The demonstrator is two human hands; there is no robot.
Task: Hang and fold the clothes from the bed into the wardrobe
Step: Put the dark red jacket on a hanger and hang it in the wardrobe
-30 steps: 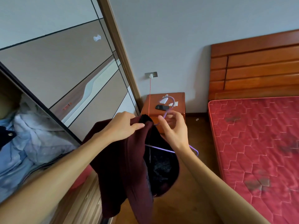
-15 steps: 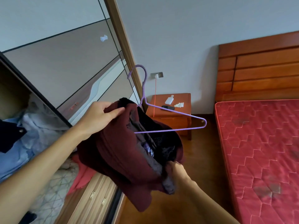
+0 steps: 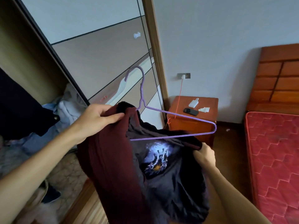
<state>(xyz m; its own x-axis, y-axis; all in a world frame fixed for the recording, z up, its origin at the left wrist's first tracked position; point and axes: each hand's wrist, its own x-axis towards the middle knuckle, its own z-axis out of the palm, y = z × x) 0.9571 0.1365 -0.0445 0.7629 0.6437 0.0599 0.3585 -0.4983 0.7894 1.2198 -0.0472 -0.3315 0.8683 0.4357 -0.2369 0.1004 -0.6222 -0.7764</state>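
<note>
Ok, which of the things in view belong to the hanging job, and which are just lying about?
Job: maroon garment, gripped by left hand and right hand; purple hanger, partly inside it; wardrobe.
Lying about: phone, small white device, crumpled tissue, all on the nightstand.

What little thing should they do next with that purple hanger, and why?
Probably the right hand should lift the dark printed cloth it grips over the bare end of the purple hanger. The left hand holds the maroon garment over one side already; the other side sticks out uncovered.
</note>
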